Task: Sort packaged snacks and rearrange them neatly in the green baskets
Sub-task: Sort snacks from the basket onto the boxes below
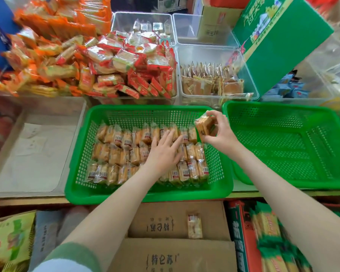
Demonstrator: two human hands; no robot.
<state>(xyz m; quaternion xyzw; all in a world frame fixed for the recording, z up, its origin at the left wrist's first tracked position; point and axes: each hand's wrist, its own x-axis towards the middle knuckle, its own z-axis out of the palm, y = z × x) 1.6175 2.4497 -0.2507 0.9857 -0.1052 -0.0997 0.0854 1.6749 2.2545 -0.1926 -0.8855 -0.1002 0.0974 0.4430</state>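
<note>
**Light, crackly packets, best taken by the edges**

Nearest, a stray packet (194, 225) lies on a cardboard box (177, 218). Beyond it, in the green basket (145, 195), the left hand (163, 152) rests flat, fingers straight, on the rows of snack packets (114, 154). The right hand (220, 132) pinches a held packet (204, 126) above the basket's far right corner. They look light, slick-wrapped and probably crumbly — so grip the short sides gently. The left arm hides some rows, and the far bins (137, 75) blur at the left.

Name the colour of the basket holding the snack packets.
The basket is green; head view.
</note>
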